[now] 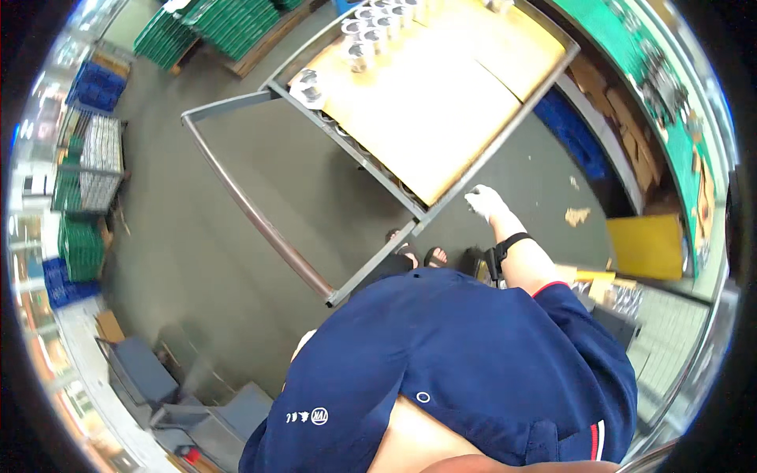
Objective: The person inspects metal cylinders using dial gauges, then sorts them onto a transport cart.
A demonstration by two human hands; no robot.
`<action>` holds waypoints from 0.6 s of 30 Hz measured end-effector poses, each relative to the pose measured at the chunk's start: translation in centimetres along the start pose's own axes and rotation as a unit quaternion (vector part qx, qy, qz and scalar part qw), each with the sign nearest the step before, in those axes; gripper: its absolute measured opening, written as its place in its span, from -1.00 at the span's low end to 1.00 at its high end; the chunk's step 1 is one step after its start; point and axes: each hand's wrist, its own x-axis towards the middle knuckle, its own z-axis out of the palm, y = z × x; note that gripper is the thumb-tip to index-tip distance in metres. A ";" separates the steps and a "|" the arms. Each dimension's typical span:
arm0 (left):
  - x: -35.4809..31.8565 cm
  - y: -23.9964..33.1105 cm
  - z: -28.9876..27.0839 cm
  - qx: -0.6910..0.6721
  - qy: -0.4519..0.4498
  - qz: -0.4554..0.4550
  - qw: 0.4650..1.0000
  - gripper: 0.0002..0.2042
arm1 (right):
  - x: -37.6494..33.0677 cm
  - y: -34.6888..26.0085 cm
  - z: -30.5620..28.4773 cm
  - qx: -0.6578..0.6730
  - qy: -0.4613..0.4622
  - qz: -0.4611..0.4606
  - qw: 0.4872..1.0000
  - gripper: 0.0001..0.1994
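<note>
Cart (441,206) edge beside right hand (483,202)

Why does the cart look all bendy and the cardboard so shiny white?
Head view: the fisheye lens curves the cart's grey frame and its handle bar; overhead light washes out the cardboard sheet; the gloved right hand looks slightly blurred; the rim goes black.

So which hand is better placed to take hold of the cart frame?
Probably right: the right hand, in a pale glove, is beside the grey cart frame at the corner. The left hand is hidden behind the blue shirt.
</note>
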 end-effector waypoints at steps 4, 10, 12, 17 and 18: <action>1.0 2.3 -0.8 -0.037 -0.005 0.010 0.999 -0.53 | 4.1 0.3 -2.4 -0.089 -0.033 0.023 0.995 -0.66; 3.6 8.7 -5.2 -0.069 -0.013 0.045 0.997 -0.53 | 9.6 4.1 -9.2 -0.083 -0.088 0.121 0.985 -0.63; 4.9 10.3 -7.5 -0.072 -0.012 0.051 0.996 -0.53 | 12.3 4.2 -12.6 -0.096 -0.080 0.132 0.983 -0.70; 7.9 17.4 -11.8 -0.093 -0.026 0.046 0.994 -0.53 | 19.5 3.0 -19.9 0.011 -0.016 0.122 0.992 -0.61; 8.4 19.2 -12.5 -0.099 -0.031 0.043 0.994 -0.53 | 21.2 2.7 -21.4 0.005 -0.025 0.121 0.992 -0.61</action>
